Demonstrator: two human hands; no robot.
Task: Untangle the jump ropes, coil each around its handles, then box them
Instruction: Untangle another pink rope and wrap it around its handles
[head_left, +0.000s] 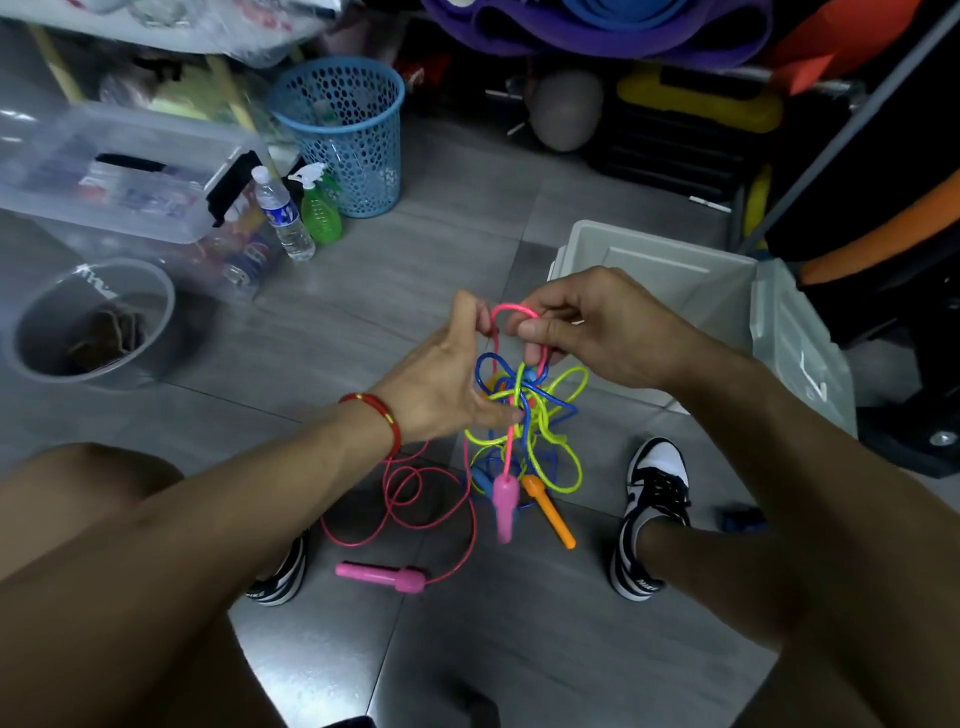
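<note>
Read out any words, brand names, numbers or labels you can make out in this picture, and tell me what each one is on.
Nothing here reads clearly enough to quote.
Blue-and-white label on the clear plastic water bottle: print blurred, unreadable.
White lettering on the heel of the black-and-white sneaker: too small and blurred to quote.
Coloured packaging inside the clear plastic storage bin: print smeared, unreadable.
White mark on the rim of the round grey tub: not legible.

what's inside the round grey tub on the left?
The grey tub holds a crumpled brownish lump, cloth-like, lying against its bottom. The picture is too blurred there to say what it is, and anything beneath the lump is covered. No rope shows in it.
</note>
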